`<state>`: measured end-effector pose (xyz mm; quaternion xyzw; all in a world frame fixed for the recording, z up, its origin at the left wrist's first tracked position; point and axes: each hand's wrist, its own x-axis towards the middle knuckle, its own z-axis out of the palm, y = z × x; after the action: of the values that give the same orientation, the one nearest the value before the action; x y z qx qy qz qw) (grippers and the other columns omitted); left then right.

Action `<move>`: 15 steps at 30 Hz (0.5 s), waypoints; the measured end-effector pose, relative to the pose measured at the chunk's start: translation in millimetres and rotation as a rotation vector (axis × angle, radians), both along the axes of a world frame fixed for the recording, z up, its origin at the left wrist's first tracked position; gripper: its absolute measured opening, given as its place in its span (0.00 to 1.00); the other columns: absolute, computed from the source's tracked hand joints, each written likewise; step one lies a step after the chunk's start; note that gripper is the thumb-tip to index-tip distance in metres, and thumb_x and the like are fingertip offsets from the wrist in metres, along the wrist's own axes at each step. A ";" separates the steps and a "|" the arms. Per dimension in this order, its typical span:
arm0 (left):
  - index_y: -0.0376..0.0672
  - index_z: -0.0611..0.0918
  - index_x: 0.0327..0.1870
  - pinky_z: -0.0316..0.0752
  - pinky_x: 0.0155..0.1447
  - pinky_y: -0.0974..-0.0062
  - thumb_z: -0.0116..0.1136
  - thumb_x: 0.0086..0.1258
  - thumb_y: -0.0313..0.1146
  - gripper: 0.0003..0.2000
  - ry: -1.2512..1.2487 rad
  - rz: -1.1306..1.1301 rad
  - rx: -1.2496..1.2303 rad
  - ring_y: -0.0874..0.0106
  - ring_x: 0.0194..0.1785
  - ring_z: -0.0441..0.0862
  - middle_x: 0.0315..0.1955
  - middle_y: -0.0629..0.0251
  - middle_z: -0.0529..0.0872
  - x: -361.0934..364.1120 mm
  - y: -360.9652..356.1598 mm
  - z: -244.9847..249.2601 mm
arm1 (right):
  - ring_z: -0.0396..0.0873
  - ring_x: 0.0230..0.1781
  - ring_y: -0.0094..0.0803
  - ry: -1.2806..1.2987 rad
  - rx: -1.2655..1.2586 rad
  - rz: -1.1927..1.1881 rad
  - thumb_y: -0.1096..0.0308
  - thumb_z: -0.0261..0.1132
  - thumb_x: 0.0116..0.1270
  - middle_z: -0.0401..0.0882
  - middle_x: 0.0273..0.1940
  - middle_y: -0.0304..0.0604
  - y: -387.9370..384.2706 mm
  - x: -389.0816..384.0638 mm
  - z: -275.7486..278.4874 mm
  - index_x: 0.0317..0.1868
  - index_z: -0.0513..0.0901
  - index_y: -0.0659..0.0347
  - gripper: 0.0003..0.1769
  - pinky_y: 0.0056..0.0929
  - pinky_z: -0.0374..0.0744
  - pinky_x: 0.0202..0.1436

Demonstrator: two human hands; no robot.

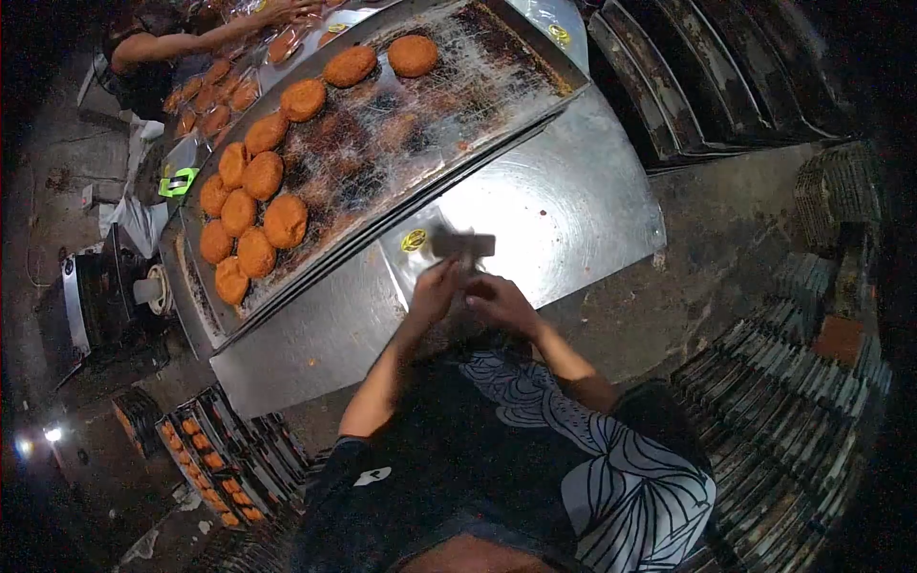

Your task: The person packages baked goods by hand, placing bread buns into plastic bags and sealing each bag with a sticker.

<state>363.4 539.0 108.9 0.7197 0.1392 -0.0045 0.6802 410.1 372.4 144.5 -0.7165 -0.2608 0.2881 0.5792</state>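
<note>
My left hand [435,291] and my right hand [503,304] are close together over the metal table, in front of my body. The fingers of both are curled in. A motion-blurred, brownish-grey piece with a short crossbar [465,245] rises from between them; its kind cannot be made out. Beside my left hand, a clear plastic bag [396,256] with a yellow round label [414,240] lies on the table. Just beyond it is a large worn baking tray [420,181], with several round orange-brown buns [285,222] along its left and far sides.
The shiny metal table [592,191] extends right. At the far left, another person's arm [205,38] reaches over bagged buns [215,91]. A bright green item [179,181] lies by the tray. Dark trays [688,76] stand at upper right, racks [783,392] at lower right.
</note>
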 end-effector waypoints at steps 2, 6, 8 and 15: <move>0.33 0.76 0.38 0.70 0.36 0.73 0.51 0.63 0.37 0.14 0.141 -0.118 -0.015 0.67 0.31 0.77 0.31 0.56 0.80 -0.2 -10.3 46.7 | 0.74 0.33 0.25 0.079 0.138 0.048 0.68 0.61 0.57 0.77 0.31 0.40 8.7 9.6 -1.7 0.41 0.74 0.65 0.13 0.27 0.73 0.39; 0.35 0.76 0.39 0.70 0.38 0.73 0.53 0.61 0.40 0.15 0.324 -0.177 0.112 0.71 0.34 0.77 0.30 0.60 0.80 -6.1 -8.1 56.7 | 0.74 0.31 0.25 0.438 -0.108 -0.290 0.69 0.56 0.61 0.77 0.25 0.41 -7.5 -10.5 36.6 0.41 0.73 0.63 0.10 0.24 0.73 0.35; 0.36 0.77 0.36 0.70 0.37 0.74 0.54 0.60 0.38 0.13 0.229 -0.080 0.003 0.72 0.33 0.76 0.29 0.60 0.80 -8.0 -28.3 62.9 | 0.74 0.26 0.25 0.177 -0.222 -0.260 0.68 0.54 0.62 0.76 0.24 0.42 -18.5 -16.3 41.4 0.42 0.71 0.65 0.11 0.23 0.74 0.30; 0.40 0.79 0.29 0.70 0.34 0.76 0.60 0.52 0.26 0.04 -0.385 0.193 0.230 0.69 0.32 0.75 0.26 0.62 0.77 25.3 -25.7 87.4 | 0.71 0.47 0.36 1.032 0.796 0.303 0.53 0.44 0.66 0.74 0.44 0.49 35.0 60.3 56.8 0.56 0.62 0.63 0.26 0.33 0.67 0.51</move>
<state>388.7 513.3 196.3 0.7635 0.0747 0.2134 0.6050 470.4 407.4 201.2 -0.1738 -0.1344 0.5542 0.8029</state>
